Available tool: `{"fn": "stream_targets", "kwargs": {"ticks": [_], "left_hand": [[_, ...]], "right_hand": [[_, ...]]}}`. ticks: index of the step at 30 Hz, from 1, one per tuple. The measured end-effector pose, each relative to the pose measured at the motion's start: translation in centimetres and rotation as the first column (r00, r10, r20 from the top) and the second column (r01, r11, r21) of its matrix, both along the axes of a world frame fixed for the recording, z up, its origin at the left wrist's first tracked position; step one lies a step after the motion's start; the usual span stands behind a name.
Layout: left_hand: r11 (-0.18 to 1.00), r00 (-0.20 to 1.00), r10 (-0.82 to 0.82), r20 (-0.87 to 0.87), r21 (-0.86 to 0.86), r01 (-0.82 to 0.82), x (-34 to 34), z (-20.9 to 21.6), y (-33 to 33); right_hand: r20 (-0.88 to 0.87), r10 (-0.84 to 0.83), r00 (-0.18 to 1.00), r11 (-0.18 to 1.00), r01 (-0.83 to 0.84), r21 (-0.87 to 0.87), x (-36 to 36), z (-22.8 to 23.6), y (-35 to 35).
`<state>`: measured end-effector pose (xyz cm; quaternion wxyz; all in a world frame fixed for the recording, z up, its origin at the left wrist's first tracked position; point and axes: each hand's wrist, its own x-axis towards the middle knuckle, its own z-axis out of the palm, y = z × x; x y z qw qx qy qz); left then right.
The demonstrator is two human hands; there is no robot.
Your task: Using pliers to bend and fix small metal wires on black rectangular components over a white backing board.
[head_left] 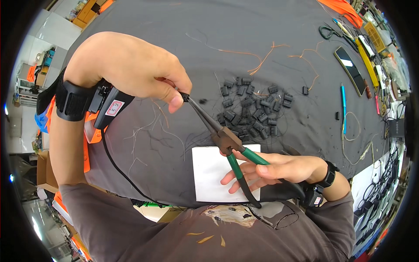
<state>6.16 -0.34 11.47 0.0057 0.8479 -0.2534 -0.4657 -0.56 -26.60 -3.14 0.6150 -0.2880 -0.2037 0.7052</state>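
Note:
My left hand (135,65) reaches in from the left and pinches a small black part (185,97) between thumb and fingertips. The tips of long-nose pliers (228,140) meet that part; whether they grip it is hidden by my fingers. My right hand (283,169) holds the pliers, with one green handle against the thumb and the fingers spread loosely toward the other. Beyond the pliers' joint lies a pile of small black blocks (262,111), several with thin wires. Under the right fingers rests a white sheet or pad (205,174) near the table's front edge.
Orange wires (262,59) and thin silvery strands (152,122) are scattered on the dark cloth (144,26). On the right lie a phone (350,70), a blue pen-like tool (343,109), scissors (330,32) and a yellow tool (366,61). A black cable (118,163) runs from my left wrist device.

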Motion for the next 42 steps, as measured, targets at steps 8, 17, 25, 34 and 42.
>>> {"fn": "stream_targets", "kwargs": {"ticks": [8,17,25,34,42], "left_hand": [[0.993,0.995,-0.102,0.014,0.068,0.1,0.7,0.6,-1.0],[0.968,0.946,-0.239,0.22,0.135,0.213,0.5,0.5,-4.2],[0.889,0.715,-0.444,0.54,0.162,0.429,-1.6,-1.9,-4.1],[0.994,0.938,0.055,0.341,-0.108,-0.019,-2.2,-0.9,-1.7],[0.346,0.704,0.71,0.035,-0.887,-0.305,-5.4,-8.9,0.8]], "right_hand": [[-0.018,0.029,0.999,0.999,-0.029,-0.014,0.1,0.3,0.3],[0.114,-0.268,0.957,0.958,0.253,0.136,-2.4,-1.1,0.9],[-0.061,-0.279,0.958,0.96,0.276,-0.043,-3.3,-0.6,0.7],[-0.187,-0.257,0.948,0.965,0.243,-0.095,-2.9,-0.1,0.6],[-0.045,-0.503,0.863,0.864,0.504,0.016,-4.6,1.3,2.0]]}}
